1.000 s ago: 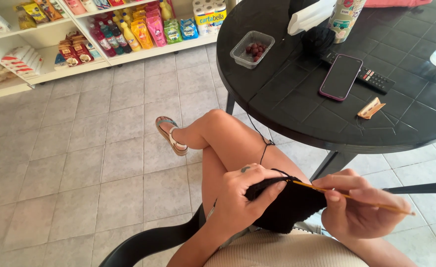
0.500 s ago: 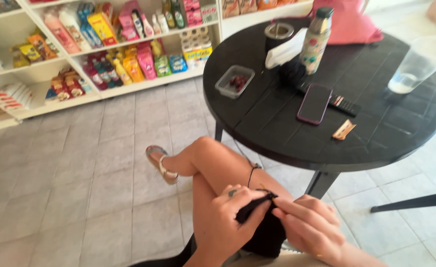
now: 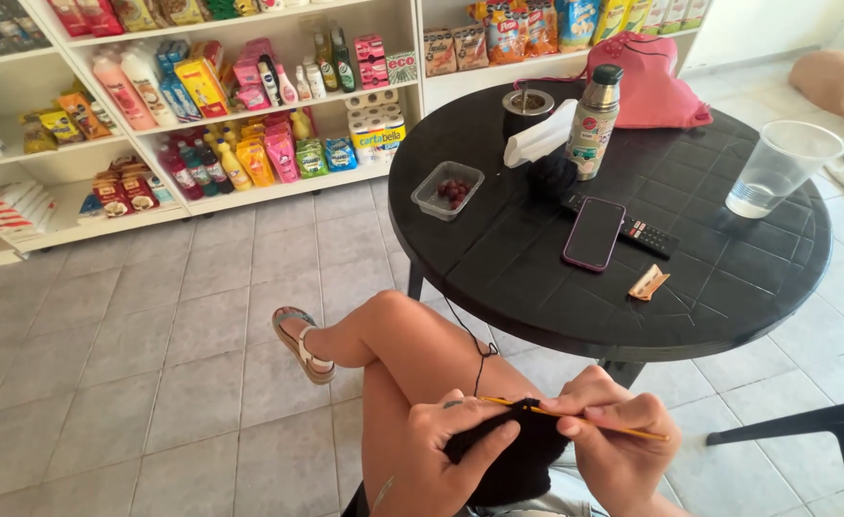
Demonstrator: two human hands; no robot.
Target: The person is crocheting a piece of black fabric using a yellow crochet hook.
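Over the crossed legs, a piece of black crochet work (image 3: 513,458) is gripped by the left hand (image 3: 441,450), thumb pressed on its front. A yellow crochet hook (image 3: 575,419) is pinched in the closed right hand (image 3: 618,436), its tip at the top edge of the piece. A black thread (image 3: 467,335) is seen running up to a ball of yarn (image 3: 550,176) on the round black surface (image 3: 728,278), beside a phone (image 3: 593,234), a remote (image 3: 647,236) and a plastic cup (image 3: 778,168).

- One round black table (image 3: 728,278)
- One phone (image 3: 593,234)
- One remote control (image 3: 647,236)
- One clear plastic cup (image 3: 781,168)
- One thermos flask (image 3: 594,120)
- One small plastic tub (image 3: 448,190)
- One crochet hook (image 3: 575,419)
- Two hands, left hand (image 3: 446,450) and right hand (image 3: 618,440)
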